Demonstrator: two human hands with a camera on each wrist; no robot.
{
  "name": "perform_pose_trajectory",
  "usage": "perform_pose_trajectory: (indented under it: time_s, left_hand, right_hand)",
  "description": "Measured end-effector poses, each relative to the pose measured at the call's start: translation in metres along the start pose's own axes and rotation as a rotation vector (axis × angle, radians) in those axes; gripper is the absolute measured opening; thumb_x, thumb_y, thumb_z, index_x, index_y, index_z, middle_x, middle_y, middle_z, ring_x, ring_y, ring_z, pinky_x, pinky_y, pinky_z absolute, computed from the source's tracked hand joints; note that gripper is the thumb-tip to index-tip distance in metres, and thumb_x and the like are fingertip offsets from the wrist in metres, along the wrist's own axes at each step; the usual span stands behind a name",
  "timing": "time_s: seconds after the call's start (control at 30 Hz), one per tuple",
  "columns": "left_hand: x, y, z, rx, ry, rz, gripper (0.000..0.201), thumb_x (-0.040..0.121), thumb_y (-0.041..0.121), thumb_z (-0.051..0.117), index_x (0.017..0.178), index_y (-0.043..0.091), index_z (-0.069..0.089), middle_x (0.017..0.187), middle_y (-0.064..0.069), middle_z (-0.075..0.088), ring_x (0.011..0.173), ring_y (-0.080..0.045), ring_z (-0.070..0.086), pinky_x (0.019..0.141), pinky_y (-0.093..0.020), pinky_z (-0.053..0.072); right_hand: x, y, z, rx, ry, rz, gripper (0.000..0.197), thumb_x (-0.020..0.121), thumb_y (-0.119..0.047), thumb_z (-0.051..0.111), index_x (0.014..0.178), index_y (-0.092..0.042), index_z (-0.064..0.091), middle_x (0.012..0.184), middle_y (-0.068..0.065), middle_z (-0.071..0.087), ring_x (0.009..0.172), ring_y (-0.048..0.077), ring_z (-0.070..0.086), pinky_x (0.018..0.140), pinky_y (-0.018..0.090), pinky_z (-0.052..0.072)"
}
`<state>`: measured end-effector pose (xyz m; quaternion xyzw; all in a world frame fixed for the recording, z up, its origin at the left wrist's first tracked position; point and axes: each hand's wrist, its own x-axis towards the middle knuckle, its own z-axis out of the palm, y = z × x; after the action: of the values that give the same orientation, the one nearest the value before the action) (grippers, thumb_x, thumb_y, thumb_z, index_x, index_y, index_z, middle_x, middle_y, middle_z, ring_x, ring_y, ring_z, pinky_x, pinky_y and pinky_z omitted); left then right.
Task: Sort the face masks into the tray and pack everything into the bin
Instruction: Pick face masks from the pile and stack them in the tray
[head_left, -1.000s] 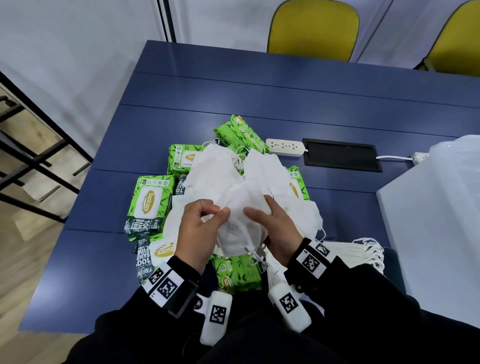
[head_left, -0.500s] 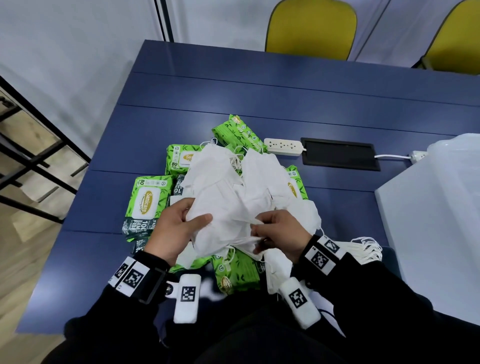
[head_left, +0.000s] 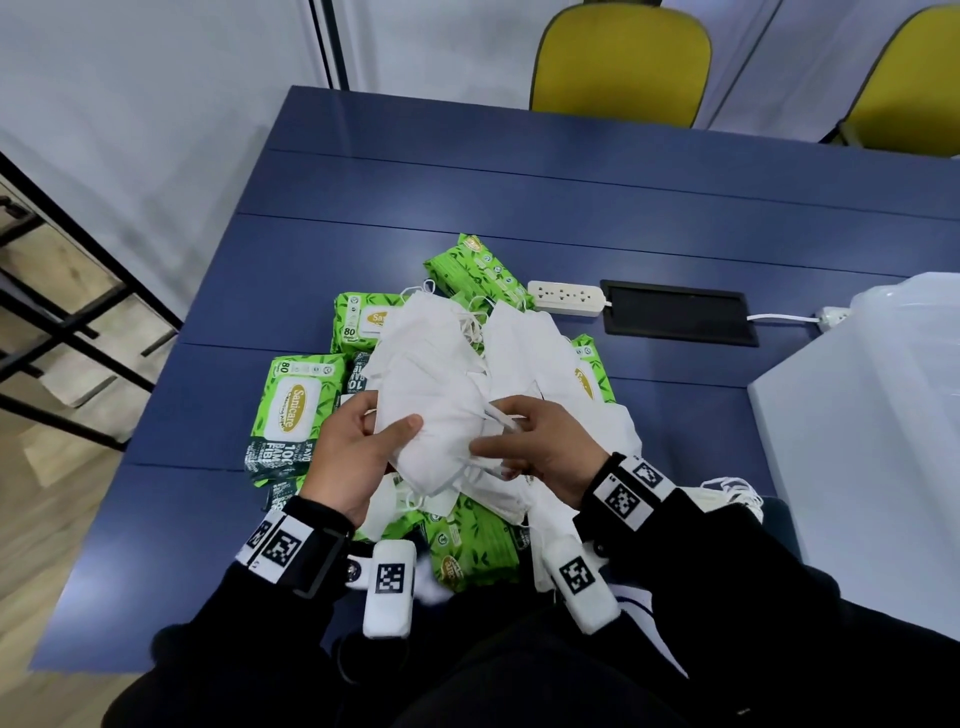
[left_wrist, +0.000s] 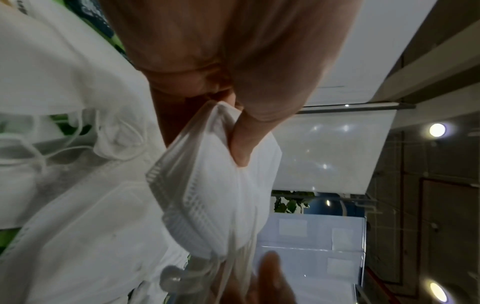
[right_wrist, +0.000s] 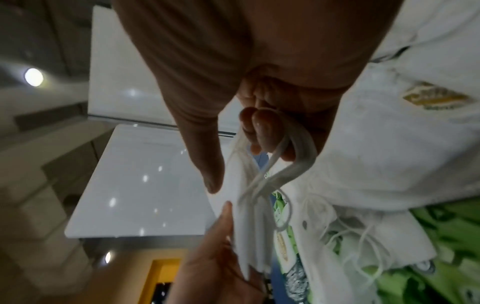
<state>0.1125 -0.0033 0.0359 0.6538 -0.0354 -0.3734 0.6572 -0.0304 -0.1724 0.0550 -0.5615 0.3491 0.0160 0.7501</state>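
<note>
A stack of white face masks (head_left: 441, 431) is held above a heap of loose masks (head_left: 524, 353) and green wipe packs (head_left: 291, 410). My left hand (head_left: 358, 441) grips the stack's left end, thumb on top (left_wrist: 241, 148), the stack's ribbed edges (left_wrist: 197, 205) showing in the left wrist view. My right hand (head_left: 540, 447) pinches the stack's right end, and its curled fingers (right_wrist: 262, 125) hook the white ear loops (right_wrist: 275, 170). More masks (head_left: 727, 493) lie stacked to the right by the white bin (head_left: 872, 415).
The blue table (head_left: 519, 208) carries a white power strip (head_left: 566, 299) and a black cable hatch (head_left: 680, 319) behind the heap. Two yellow chairs (head_left: 618, 57) stand at the far edge. A black metal frame (head_left: 62, 312) stands left of the table.
Both hands have gathered the masks into a tighter stack between them. The left hand moved right onto the stack with its thumb on top; the right hand now hooks the ear loops.
</note>
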Motion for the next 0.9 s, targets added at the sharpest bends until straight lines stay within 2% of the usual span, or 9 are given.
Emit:
perform_pose_trajectory:
  time_s: [0.17,0.27,0.33,0.43,0.53,0.6,0.73,0.83,0.9]
  left_hand:
    - [-0.003,0.002,0.005,0.092,-0.021,0.094,0.029,0.088,-0.003,0.073,0.114,0.009,0.066,0.095,-0.012,0.078,0.079,-0.023,0.074,0.061,-0.032,0.057]
    - [-0.003,-0.002,0.004,0.107,-0.024,0.083,0.031,0.088,-0.001,0.074,0.116,0.008,0.065,0.099,-0.016,0.077,0.084,-0.03,0.074,0.07,-0.039,0.059]
    - [-0.002,-0.006,0.003,0.112,-0.017,0.063,0.03,0.088,0.0,0.075,0.115,0.008,0.065,0.098,-0.017,0.077,0.084,-0.031,0.073,0.072,-0.04,0.058]
    - [-0.002,-0.01,0.002,0.12,-0.011,0.046,0.029,0.088,0.001,0.075,0.114,0.008,0.065,0.097,-0.016,0.078,0.083,-0.031,0.074,0.073,-0.042,0.057]
    - [-0.003,-0.012,-0.004,0.135,-0.006,0.035,0.029,0.088,0.0,0.075,0.114,0.008,0.065,0.097,-0.015,0.078,0.082,-0.03,0.073,0.07,-0.04,0.057]
    - [-0.003,-0.013,-0.009,0.137,-0.01,0.025,0.028,0.089,0.0,0.074,0.114,0.009,0.065,0.097,-0.016,0.078,0.081,-0.03,0.073,0.07,-0.041,0.057]
    - [-0.004,-0.017,-0.012,0.123,-0.017,0.009,0.028,0.089,-0.001,0.073,0.114,0.009,0.065,0.097,-0.016,0.078,0.083,-0.03,0.074,0.076,-0.047,0.058]
    - [-0.004,-0.014,-0.01,0.048,0.009,-0.011,0.025,0.09,-0.002,0.071,0.112,0.009,0.065,0.101,-0.019,0.077,0.083,-0.029,0.073,0.08,-0.048,0.057]
    - [-0.002,-0.01,-0.011,-0.021,0.022,-0.02,0.026,0.091,-0.002,0.07,0.115,0.006,0.065,0.102,-0.019,0.077,0.087,-0.031,0.072,0.083,-0.051,0.056]
  right_hand:
    - [0.002,0.004,0.002,-0.151,-0.012,0.069,0.032,0.074,-0.007,0.087,0.086,0.014,0.065,0.055,0.007,0.046,0.049,0.018,0.04,0.058,0.032,0.042]
    - [0.003,0.004,-0.003,-0.168,-0.038,0.101,0.031,0.072,-0.003,0.087,0.079,0.017,0.064,0.054,0.006,0.041,0.049,0.018,0.034,0.058,0.032,0.04]
    - [0.003,0.004,-0.004,-0.172,-0.059,0.087,0.015,0.072,0.003,0.085,0.069,0.006,0.07,0.056,0.007,0.045,0.049,0.018,0.036,0.056,0.03,0.041]
    - [0.002,0.006,-0.004,-0.183,-0.044,0.062,0.018,0.074,0.007,0.081,0.064,-0.006,0.075,0.059,0.01,0.051,0.047,0.018,0.041,0.056,0.03,0.046]
    - [0.001,0.006,-0.007,-0.153,0.035,0.057,0.018,0.081,0.007,0.073,0.067,-0.004,0.075,0.057,0.012,0.054,0.047,0.019,0.051,0.063,0.039,0.059]
    - [0.003,0.007,-0.011,0.073,0.076,0.101,0.015,0.087,0.005,0.061,0.073,0.001,0.065,0.064,0.013,0.05,0.055,0.022,0.058,0.073,0.048,0.06]
    - [0.001,0.006,-0.009,0.624,0.041,0.201,0.013,0.082,-0.007,0.044,0.07,-0.011,0.047,0.071,0.01,0.05,0.075,0.029,0.059,0.081,0.043,0.054]
    - [-0.003,0.0,-0.003,0.679,-0.012,0.24,0.016,0.087,-0.019,0.047,0.073,-0.011,0.045,0.062,0.004,0.036,0.058,0.022,0.039,0.059,0.029,0.04]
    - [-0.003,-0.002,-0.005,0.537,-0.075,0.211,0.017,0.085,-0.023,0.059,0.08,-0.011,0.048,0.058,-0.001,0.023,0.054,0.017,0.024,0.057,0.03,0.025]
